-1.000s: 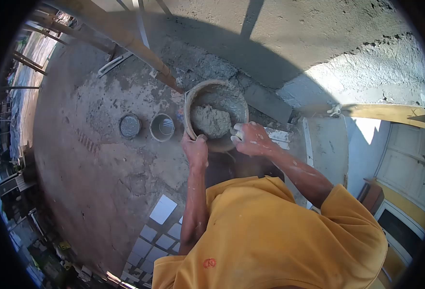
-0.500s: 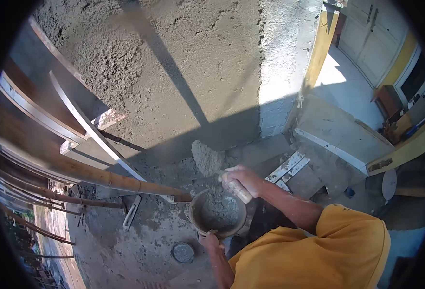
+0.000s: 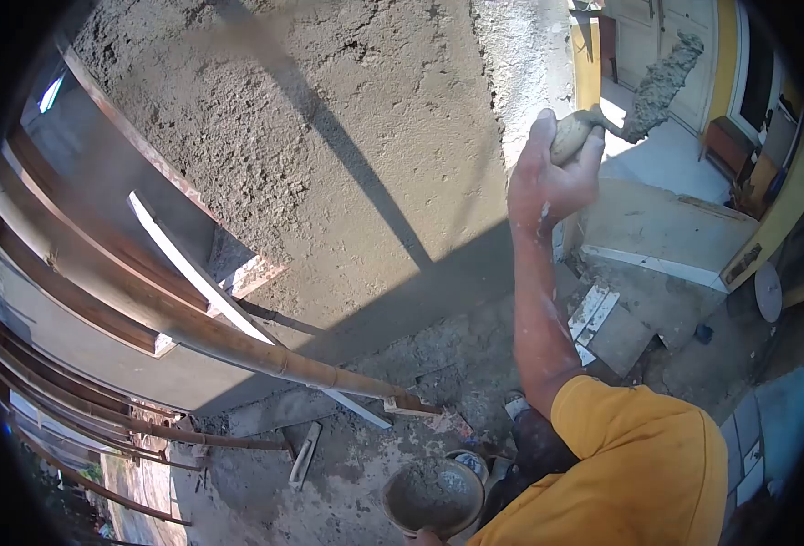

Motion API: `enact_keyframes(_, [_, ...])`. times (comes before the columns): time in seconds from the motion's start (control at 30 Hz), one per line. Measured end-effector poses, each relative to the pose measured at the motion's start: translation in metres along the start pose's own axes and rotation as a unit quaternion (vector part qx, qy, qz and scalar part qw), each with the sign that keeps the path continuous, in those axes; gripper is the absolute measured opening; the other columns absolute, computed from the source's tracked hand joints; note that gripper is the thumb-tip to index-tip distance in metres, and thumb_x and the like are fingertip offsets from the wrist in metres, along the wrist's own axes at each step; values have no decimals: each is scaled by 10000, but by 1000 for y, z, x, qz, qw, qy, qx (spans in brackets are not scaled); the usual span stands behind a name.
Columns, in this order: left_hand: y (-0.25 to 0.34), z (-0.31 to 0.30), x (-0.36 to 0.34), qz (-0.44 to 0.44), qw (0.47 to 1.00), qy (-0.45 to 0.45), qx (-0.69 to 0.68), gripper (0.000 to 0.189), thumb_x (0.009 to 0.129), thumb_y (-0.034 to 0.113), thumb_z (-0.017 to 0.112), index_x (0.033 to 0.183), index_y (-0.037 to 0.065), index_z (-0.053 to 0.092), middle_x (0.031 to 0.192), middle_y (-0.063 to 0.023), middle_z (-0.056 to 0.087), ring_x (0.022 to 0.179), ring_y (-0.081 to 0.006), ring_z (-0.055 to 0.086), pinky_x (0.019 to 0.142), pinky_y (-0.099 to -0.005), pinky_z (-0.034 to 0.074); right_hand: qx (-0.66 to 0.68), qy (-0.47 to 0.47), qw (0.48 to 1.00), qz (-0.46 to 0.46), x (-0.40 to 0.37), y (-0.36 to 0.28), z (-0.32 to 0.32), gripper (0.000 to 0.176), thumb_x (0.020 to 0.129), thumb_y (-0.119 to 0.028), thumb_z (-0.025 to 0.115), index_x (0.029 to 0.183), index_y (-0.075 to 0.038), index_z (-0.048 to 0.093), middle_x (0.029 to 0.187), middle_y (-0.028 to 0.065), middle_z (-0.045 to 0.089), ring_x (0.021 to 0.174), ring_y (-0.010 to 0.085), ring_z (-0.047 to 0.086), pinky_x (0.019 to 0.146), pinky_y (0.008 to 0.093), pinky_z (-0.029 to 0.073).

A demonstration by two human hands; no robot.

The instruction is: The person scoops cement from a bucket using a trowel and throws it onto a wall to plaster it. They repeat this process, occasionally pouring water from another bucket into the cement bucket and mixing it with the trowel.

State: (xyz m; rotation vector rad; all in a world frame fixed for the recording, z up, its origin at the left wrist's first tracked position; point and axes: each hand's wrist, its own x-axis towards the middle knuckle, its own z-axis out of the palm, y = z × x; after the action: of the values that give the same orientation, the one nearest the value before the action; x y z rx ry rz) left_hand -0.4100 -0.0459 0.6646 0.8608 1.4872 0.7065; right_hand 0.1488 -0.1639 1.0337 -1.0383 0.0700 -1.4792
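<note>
My right hand (image 3: 555, 180) is raised in front of the wall's right edge, closed around the handle of a trowel (image 3: 569, 136). Wet mortar (image 3: 664, 91) covers the trowel's blade, which points up and to the right. At the bottom of the view, my left hand (image 3: 427, 537) grips the near rim of a bucket (image 3: 389, 502); most of this hand is cut off by the frame. Grey mortar (image 3: 427, 491) lies inside the bucket. Ahead stands a wall (image 3: 375, 155) coated in grey plaster, rough at the left and smoother toward the right.
Bamboo poles (image 3: 265, 357) and a pale wooden strip (image 3: 183, 259) slant across the left. A long flat tool (image 3: 305, 455) lies on the dirty floor. Tile pieces (image 3: 593, 314) lie right of my arm, near a low ledge (image 3: 657, 227). A small container (image 3: 468, 462) stands behind the bucket.
My right hand has lifted the mortar-loaded trowel from above the bucket to the upper right. The bucket and my left hand now appear lower in the view, which has shifted.
</note>
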Motion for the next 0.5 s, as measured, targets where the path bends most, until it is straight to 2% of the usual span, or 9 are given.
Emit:
enact_keyframes(0.1, [5,-2,9,-10,1000,12,-9,650,764,-163,563,1389,-10,660,1273,-153,710,1030,-281,738,850,-393,622,-41,106,990,-77,-26,68,35,195,953,-20,776,1100,72,687,835,112,731,642,222,701,626,361,594])
enact_keyframes(0.13, [5,-3,11,-14,1000,14,-13,652,764,-163,563,1391,-10,660,1276,-154,711,1034,-282,739,857,-396,622,-53,60,995,-55,-51,113,55,281,886,0,807,1138,38,689,887,138,744,706,267,733,662,373,601])
enact_keyframes(0.17, [5,-4,14,-15,1000,16,-9,655,765,-163,563,1394,-10,661,1279,-154,711,1038,-283,739,864,-398,622,-83,-77,993,-32,-93,143,65,331,853,-64,812,1154,-2,688,961,176,756,782,336,751,697,431,600])
enact_keyframes(0.2, [4,-5,11,-15,1000,12,3,657,765,-163,562,1396,-10,661,1281,-155,712,1043,-284,740,872,-401,621,-243,-309,913,-108,-147,211,63,328,838,-165,806,1104,-30,670,1026,208,750,886,367,754,717,500,590])
enact_keyframes(0.23, [5,-6,9,-16,1000,5,8,660,765,-163,562,1399,-10,661,1284,-155,713,1047,-285,740,879,-403,621,-134,-423,863,-242,-196,244,20,390,877,-250,754,1181,-16,685,1078,249,738,950,401,744,744,545,580])
enact_keyframes(0.27, [9,-4,14,-10,1000,-1,4,662,765,-164,561,1401,-10,662,1287,-155,714,1052,-287,740,886,-406,621,-228,-733,640,-11,-191,158,-34,484,890,-255,725,1287,18,677,1198,278,729,1066,423,737,820,545,598])
enact_keyframes(0.3, [8,6,15,-12,1000,-14,-8,665,765,-164,561,1404,-10,662,1290,-156,714,1056,-288,741,893,-409,621,-38,-743,657,-119,-217,134,-107,494,922,-245,679,1340,20,674,1220,280,745,1091,458,740,891,550,605])
enact_keyframes(0.4, [13,29,18,14,997,-57,51,649,766,-162,556,1390,-26,671,1283,-151,725,1070,-278,738,932,-397,607,-102,-889,398,199,-223,48,-254,496,952,-264,682,1391,-34,679,1153,300,763,1090,485,738,961,570,584])
enact_keyframes(0.5, [8,54,30,39,989,-135,53,594,768,-150,554,1341,-68,688,1234,-139,749,1081,-230,728,979,-339,572,-20,-927,355,117,-216,29,-336,443,942,-260,694,1307,-10,702,1090,292,774,1005,496,753,893,568,595])
